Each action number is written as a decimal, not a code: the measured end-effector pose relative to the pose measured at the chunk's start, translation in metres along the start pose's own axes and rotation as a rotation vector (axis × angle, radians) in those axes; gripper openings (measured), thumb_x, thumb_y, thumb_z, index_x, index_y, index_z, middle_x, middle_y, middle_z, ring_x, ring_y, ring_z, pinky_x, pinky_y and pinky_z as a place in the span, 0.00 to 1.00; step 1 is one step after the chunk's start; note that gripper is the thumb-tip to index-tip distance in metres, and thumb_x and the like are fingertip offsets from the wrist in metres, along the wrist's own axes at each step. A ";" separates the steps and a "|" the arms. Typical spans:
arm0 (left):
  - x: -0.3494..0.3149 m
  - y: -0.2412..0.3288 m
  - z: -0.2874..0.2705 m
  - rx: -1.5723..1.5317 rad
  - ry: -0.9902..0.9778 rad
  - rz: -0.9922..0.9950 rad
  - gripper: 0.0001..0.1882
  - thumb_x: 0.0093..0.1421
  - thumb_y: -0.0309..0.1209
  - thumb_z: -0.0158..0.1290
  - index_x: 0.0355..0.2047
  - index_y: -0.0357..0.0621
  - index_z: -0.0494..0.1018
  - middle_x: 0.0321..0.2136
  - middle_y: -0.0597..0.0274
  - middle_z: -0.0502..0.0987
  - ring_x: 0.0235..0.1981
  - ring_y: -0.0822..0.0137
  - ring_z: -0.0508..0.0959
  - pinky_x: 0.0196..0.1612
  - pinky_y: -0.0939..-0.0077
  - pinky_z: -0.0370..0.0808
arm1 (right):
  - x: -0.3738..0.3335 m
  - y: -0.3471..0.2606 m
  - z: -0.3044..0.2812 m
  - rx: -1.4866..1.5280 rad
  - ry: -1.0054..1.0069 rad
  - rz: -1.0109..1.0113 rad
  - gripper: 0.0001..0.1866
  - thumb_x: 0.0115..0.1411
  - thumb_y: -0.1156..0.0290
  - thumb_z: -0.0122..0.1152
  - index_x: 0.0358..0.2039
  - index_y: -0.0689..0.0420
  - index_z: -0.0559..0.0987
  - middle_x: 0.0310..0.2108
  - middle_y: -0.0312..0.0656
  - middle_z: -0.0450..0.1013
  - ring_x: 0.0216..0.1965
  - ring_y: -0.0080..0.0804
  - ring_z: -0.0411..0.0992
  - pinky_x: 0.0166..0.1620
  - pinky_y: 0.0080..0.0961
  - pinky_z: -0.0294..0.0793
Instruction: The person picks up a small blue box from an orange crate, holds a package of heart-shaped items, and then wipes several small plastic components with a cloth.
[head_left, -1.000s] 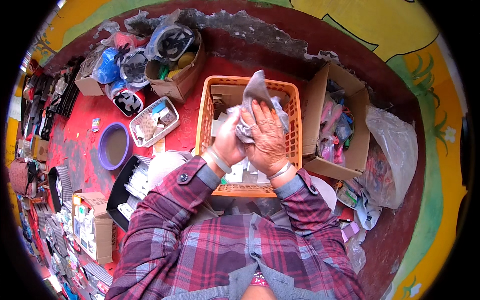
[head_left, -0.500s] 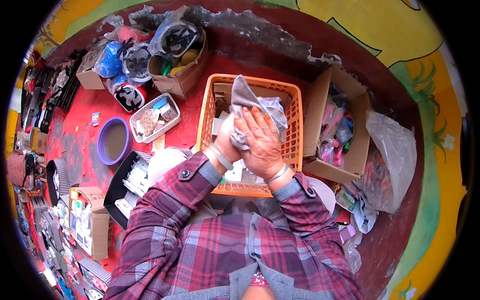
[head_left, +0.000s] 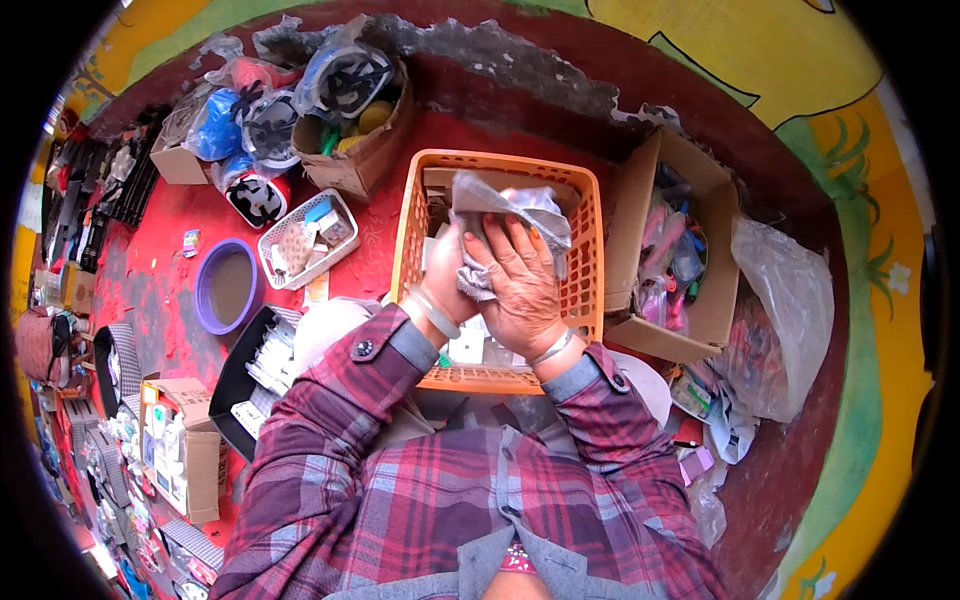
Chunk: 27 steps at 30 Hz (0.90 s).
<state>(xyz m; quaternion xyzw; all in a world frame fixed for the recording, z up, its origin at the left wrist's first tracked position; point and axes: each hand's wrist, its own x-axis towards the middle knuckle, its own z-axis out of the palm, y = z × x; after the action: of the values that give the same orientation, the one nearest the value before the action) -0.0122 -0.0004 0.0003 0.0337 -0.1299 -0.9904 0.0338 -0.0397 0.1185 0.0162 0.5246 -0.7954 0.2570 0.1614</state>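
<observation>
A grey cloth is bunched between my two hands, above an orange plastic basket. My left hand grips the cloth from the left side, its fingers mostly hidden behind the cloth and the other hand. Pressed over the cloth from the right is my right hand, back upward and fingers pointing away from me. Whether something is wrapped inside the cloth I cannot tell. Below the hands, small white boxes and other pieces lie in the basket, partly covered by my hands.
To the right stands a cardboard box of plastic-wrapped items, with a clear plastic bag beside it. On the left are a purple basin of murky water, a small white basket and a black tray. Helmets pile up behind.
Both hands have shifted slightly to the left with the cloth. The cloth's upper corner has folded down from its upright point and spread out wider.
</observation>
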 end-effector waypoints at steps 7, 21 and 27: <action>-0.004 0.000 -0.004 -0.010 -0.117 -0.251 0.28 0.67 0.48 0.28 0.59 0.43 0.58 0.56 0.55 0.64 0.57 0.58 0.65 0.60 0.56 0.60 | 0.015 0.059 -0.010 0.363 0.224 0.358 0.22 0.59 0.58 0.49 0.50 0.57 0.72 0.47 0.55 0.70 0.51 0.50 0.66 0.54 0.40 0.63; -0.005 0.034 0.038 -0.109 -0.139 0.028 0.30 0.66 0.47 0.24 0.62 0.42 0.51 0.62 0.49 0.54 0.62 0.49 0.56 0.62 0.46 0.52 | -0.008 0.101 -0.078 1.424 0.979 0.798 0.18 0.65 0.65 0.44 0.50 0.61 0.68 0.48 0.43 0.69 0.49 0.36 0.67 0.53 0.35 0.66; -0.010 0.017 0.036 -0.107 -0.158 0.014 0.32 0.66 0.49 0.23 0.62 0.40 0.50 0.62 0.48 0.53 0.62 0.49 0.55 0.63 0.50 0.52 | -0.008 0.032 -0.067 0.881 0.083 0.338 0.30 0.51 0.68 0.61 0.56 0.54 0.66 0.57 0.45 0.62 0.61 0.40 0.55 0.61 0.38 0.55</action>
<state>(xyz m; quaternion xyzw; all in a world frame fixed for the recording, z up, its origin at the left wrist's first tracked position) -0.0039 -0.0072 0.0401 -0.0475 -0.0794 -0.9952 0.0322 -0.0665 0.1732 0.0589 0.3955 -0.6777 0.6134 -0.0892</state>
